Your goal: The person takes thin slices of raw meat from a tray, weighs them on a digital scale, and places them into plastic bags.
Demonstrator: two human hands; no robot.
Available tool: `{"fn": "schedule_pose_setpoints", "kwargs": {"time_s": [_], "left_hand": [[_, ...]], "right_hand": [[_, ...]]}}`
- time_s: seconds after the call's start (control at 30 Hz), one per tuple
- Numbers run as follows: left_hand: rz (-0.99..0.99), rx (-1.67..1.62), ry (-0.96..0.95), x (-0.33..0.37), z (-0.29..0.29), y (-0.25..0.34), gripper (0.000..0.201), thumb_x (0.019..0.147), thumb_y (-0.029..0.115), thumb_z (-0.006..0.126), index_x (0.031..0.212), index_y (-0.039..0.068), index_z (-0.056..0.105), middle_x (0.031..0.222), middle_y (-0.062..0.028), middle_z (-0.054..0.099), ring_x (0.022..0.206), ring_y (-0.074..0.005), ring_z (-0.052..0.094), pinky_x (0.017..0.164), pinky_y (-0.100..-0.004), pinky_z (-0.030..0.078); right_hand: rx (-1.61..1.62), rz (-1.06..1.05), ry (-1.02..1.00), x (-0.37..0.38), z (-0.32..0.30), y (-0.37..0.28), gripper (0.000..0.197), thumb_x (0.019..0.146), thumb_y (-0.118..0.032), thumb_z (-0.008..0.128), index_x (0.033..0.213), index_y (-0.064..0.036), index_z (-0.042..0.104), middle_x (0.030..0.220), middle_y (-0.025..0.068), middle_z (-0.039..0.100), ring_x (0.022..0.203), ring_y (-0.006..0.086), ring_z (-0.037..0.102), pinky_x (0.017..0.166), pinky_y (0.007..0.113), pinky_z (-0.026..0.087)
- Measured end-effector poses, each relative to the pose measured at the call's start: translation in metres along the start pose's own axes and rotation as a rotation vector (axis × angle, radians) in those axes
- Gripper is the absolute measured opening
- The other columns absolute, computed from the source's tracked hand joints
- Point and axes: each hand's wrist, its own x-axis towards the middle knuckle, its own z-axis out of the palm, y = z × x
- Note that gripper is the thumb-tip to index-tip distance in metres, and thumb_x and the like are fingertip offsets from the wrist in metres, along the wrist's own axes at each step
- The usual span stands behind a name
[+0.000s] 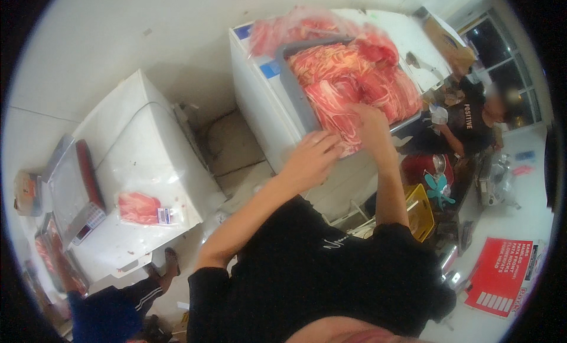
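Note:
A grey tray [287,77] heaped with thin slices of raw red meat [331,101], streaked with white fat, stands on a white chest freezer. At the tray's near edge, my left hand [316,157] has its fingers bent together over the nearest slices. My right hand [373,127] reaches in a little to its right, with curled fingers pressed on the slices at the front of the heap. The fingertips of both hands are partly hidden against the meat. Behind the tray lies a clear plastic bag of more red meat [269,36].
Left stands another white freezer [147,130] with a packed tray of meat [139,207] and a weighing scale [88,222]. A person in dark blue [109,313] is at lower left, another in black [466,121] at right. A yellow crate [420,210] and teal fan [438,188] stand right.

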Motion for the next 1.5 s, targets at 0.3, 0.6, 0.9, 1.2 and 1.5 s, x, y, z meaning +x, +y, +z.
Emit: {"fn": "schedule_pose_setpoints", "kwargs": {"time_s": [0.3, 0.6, 0.9, 1.2, 1.5], "left_hand": [[-0.048, 0.167, -0.067, 0.036, 0.050, -0.013, 0.053, 0.096, 0.035, 0.065, 0.139, 0.005, 0.059, 0.149, -0.0191, 0.051, 0.146, -0.0372, 0.038, 0.124, -0.0548, 0.025], [-0.553, -1.031, 0.217, 0.038, 0.026, -0.015, 0.066, 0.104, 0.054, 0.051, 0.145, 0.003, 0.052, 0.155, -0.0193, 0.048, 0.141, -0.0333, 0.049, 0.121, -0.0461, 0.034], [-0.585, -1.909, 0.602, 0.041, -0.084, -0.036, 0.044, 0.110, 0.027, 0.048, 0.144, -0.001, 0.049, 0.144, -0.0137, 0.059, 0.129, -0.0254, 0.060, 0.112, -0.0449, 0.047], [-0.808, -1.526, 0.970, -0.038, -0.148, 0.020, 0.045, 0.104, 0.007, 0.058, 0.147, 0.004, 0.047, 0.139, -0.0102, 0.061, 0.122, -0.0216, 0.064, 0.104, -0.0391, 0.055], [-1.055, 0.024, 0.777, -0.201, -0.150, 0.033, 0.033, 0.095, 0.016, 0.073, 0.125, 0.003, 0.070, 0.118, -0.0130, 0.070, 0.103, -0.0248, 0.066, 0.092, -0.0367, 0.051]], "right_hand": [[0.092, -0.091, 0.159, 0.062, -0.043, 0.007, 0.026, 0.086, -0.002, 0.066, 0.111, -0.0031, 0.074, 0.110, 0.0192, 0.073, 0.105, 0.0372, 0.069, 0.090, 0.044, 0.055], [0.262, -0.120, 0.384, 0.083, -0.093, -0.040, 0.033, 0.087, 0.003, 0.062, 0.116, -0.0051, 0.074, 0.113, 0.0143, 0.075, 0.105, 0.0269, 0.073, 0.092, 0.035, 0.057], [0.420, -0.557, 0.227, 0.037, -0.028, -0.074, 0.024, 0.088, -0.005, 0.067, 0.110, -0.0030, 0.075, 0.127, 0.0179, 0.071, 0.122, 0.0365, 0.067, 0.109, 0.045, 0.050], [2.370, 0.534, -0.258, -0.017, 0.136, -0.143, 0.051, 0.100, -0.038, 0.053, 0.136, -0.0013, 0.057, 0.148, 0.0201, 0.053, 0.139, 0.0387, 0.048, 0.121, 0.052, 0.030], [2.562, 0.772, -1.227, -0.058, 0.198, -0.205, 0.075, 0.102, -0.047, 0.052, 0.158, -0.0004, 0.035, 0.164, 0.0217, 0.035, 0.153, 0.0382, 0.030, 0.128, 0.055, 0.017]]}}
